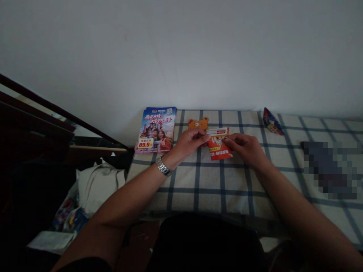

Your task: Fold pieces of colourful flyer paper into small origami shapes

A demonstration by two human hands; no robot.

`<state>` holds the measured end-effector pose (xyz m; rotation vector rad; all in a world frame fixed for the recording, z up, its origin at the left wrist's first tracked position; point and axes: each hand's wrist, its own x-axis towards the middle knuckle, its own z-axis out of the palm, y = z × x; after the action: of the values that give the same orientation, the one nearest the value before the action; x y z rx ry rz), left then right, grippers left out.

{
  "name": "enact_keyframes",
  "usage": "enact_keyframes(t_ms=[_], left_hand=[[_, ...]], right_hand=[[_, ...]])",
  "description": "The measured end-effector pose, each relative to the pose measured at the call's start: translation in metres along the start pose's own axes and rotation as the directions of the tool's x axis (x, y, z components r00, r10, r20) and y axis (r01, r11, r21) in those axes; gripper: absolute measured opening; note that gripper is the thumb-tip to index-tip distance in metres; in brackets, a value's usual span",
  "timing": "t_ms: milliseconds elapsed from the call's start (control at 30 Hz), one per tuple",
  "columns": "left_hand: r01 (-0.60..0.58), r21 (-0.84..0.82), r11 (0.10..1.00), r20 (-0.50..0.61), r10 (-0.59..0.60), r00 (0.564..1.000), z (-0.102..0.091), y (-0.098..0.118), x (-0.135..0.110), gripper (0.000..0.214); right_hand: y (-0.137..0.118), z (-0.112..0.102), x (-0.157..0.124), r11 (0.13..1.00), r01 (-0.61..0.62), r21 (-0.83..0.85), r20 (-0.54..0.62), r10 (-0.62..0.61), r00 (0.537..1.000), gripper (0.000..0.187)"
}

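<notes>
left hand (pixel 189 142) and right hand (pixel 247 148) pinching opposite sides of a red-and-white printed paper leaflet (pixel 221 154) over the blue-and-cream checked cloth (pixel 210 189), nearer its far edge; probably light, bendy, easily creased, best held lightly by the side edges.

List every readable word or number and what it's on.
"89.9": yellow label on the top blue flyer
"限量活动" (likely): above 89.9, same flyer
"泰安方特": flyer headline; its second line is unclear
"泰安方特": held red leaflet
Too small or blurred: remaining flyer and leaflet print, any on the colourful folded piece
</notes>
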<state>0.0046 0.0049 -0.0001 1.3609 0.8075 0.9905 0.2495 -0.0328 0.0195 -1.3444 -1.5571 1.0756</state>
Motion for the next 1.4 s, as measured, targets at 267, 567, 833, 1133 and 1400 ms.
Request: enact_keyframes(t_ms=[267,567,833,1133,1400], left_hand=[[-0.077,0.126,0.989,-0.013,0.079,0.997,-0.0004,0.0029,0.0002,0.041],[-0.134,0.192,0.972,-0.075,0.150,0.986,-0.0026,-0.0017,0.0012,0.039],[-0.164,0.119,0.979,-0.074,0.174,0.982,0.0009,-0.0013,0.0005,0.035],[-0.156,0.092,0.984,-0.076,0.163,0.984,-0.0011,-0.0047,0.0033,0.043],[-0.163,0.147,0.976,-0.082,0.176,0.981,-0.0012,-0.0006,0.0013,0.042]], right_hand=[[0.0023,0.0021,0.0002,1.000,0.017,0.003,0.003,-0.017,1.000,0.044],[0.0003,0.0036,-0.0002,1.000,0.022,0.020,0.016,-0.022,1.000,0.044],[0.0053,0.0048,0.0000,0.999,0.012,0.044,0.032,-0.013,0.999,0.039],[0.0013,0.0036,-0.0005,0.999,0.037,-0.001,0.031,-0.037,0.999,0.039],[0.0033,0.0046,-0.0007,1.000,0.030,-0.001,0.034,-0.030,0.999,0.042]])
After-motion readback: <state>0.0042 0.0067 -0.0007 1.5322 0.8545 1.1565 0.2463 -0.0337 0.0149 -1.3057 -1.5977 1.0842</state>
